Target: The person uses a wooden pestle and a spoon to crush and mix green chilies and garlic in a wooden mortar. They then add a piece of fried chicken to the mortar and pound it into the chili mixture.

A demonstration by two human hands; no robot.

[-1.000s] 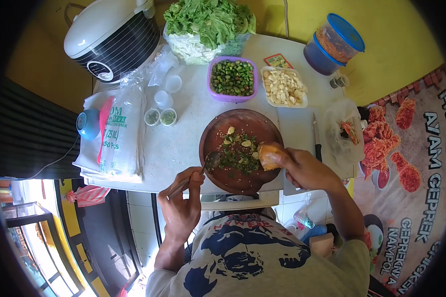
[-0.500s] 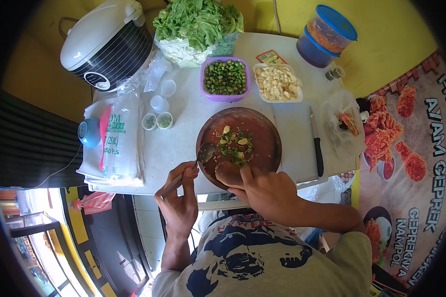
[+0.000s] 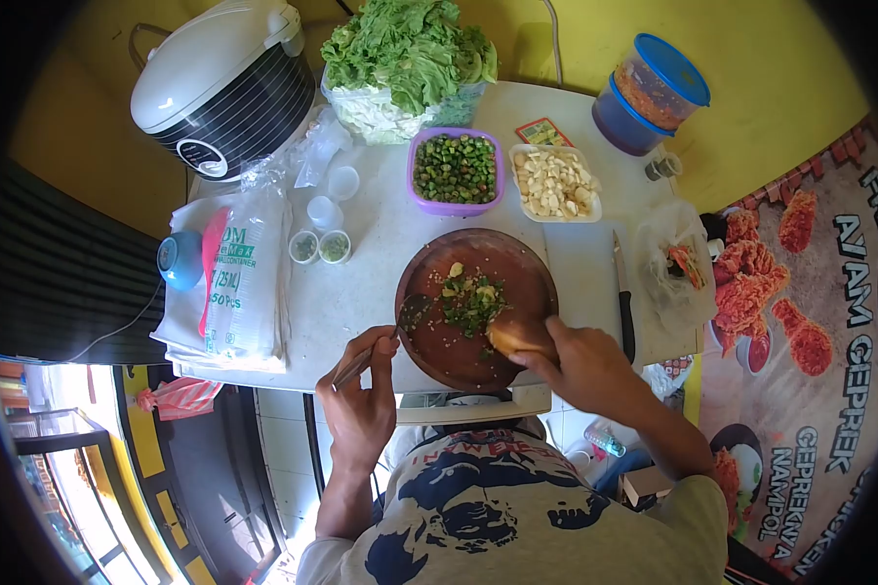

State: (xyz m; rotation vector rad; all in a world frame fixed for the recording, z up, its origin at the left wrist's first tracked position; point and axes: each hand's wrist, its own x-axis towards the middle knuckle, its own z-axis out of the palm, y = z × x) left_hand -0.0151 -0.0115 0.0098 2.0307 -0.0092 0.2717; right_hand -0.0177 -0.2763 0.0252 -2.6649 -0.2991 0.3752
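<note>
clearly, the rounded orange-brown pestle [image 3: 519,334] juts leftward from the clamped fingers of the right hand [image 3: 590,369], over the round brown mortar's [image 3: 529,273] right side; the left hand's [image 3: 361,421] fingers pinch a silver metal spoon [image 3: 415,309].

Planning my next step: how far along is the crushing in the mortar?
Done, it seems: the green bits in the mortar look broken up. In hand: the right hand holds the pestle beside them; the left hand holds the spoon near the rim. Likely left: a pale clove looks nearly whole.
</note>
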